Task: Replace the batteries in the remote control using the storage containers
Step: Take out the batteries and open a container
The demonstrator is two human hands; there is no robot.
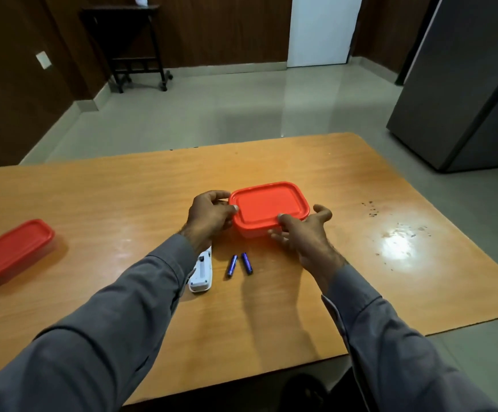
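Nearest you, the white remote control [201, 273] lies on the wooden table [93, 203] half under your left forearm, its long axis running away from you and tilted slightly right. Just to its right lie two blue batteries [239, 264], side by side and apart, their long axes also pointing away from you, with the near ends splayed a little.

Just beyond them sits the red-lidded container [268, 208], its long side lying across your view, left to right. Your left hand [209, 217] grips its left end, fingers curled round the far corner and thumb pressed on the lid's near left edge. Your right hand [304, 231] is at the near right corner, thumb on the lid rim, the other fingers loosely spread beside the wall. Both hands reach it equally; I judge the lid lifts from your right-hand corner.

A second red-lidded container [11, 251] rests well apart at the table's left edge.
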